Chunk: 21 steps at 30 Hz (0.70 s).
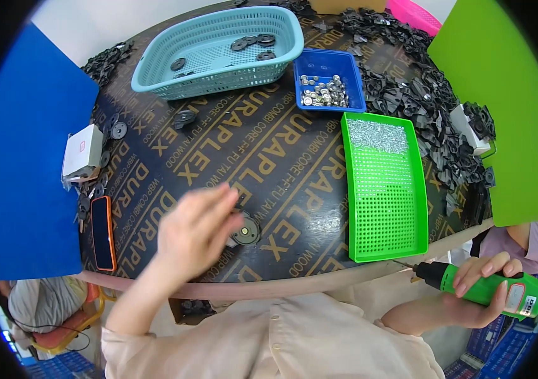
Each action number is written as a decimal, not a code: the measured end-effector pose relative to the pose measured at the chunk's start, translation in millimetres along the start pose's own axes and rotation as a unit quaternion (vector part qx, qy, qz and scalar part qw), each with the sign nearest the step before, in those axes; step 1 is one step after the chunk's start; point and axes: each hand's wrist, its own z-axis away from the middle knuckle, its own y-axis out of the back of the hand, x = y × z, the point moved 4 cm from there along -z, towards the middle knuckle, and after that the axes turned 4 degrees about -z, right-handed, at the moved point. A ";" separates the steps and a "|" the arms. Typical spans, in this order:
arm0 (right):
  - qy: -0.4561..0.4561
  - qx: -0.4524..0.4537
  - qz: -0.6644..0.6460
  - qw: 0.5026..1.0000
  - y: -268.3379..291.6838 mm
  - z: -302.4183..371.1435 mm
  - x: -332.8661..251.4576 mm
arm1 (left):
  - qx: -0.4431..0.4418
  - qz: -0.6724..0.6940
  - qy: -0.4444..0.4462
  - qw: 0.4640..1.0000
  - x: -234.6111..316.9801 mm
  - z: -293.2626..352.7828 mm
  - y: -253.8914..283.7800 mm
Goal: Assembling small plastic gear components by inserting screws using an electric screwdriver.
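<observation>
My left hand is over the table near its front edge, blurred by motion. Its fingers are stretched out and I see nothing held in them. Just beside the fingertips lies a round dark part with a brass-coloured centre, partly covered by the hand. My right hand is wrapped round a green and black electric screwdriver, off the table's front edge at the right. The screwdriver's thin bit points left, close to the lower end of the green perforated tray.
Small silvery pieces fill the tray's far end. Behind stand a blue bin of small metal parts and a light-blue basket with several black discs. Black parts heap at right. A phone lies left. Blue and green panels flank the table.
</observation>
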 end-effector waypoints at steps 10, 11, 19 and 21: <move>-0.003 0.002 0.010 1.000 1.1 5.3 -6.7 | -0.061 -0.081 0.091 0.991 -132.6 -92.9 -83.9; -0.004 0.008 0.015 1.000 3.6 6.6 -9.1 | -0.062 -0.075 0.085 0.992 -131.3 -95.6 -88.1; -0.012 0.021 0.008 1.000 3.0 6.1 -3.5 | -0.017 -0.119 0.037 0.992 -117.6 -85.5 -83.2; -0.005 0.030 0.013 0.999 5.0 6.4 -4.3 | -0.033 -0.014 0.100 0.994 -102.8 -86.6 -75.4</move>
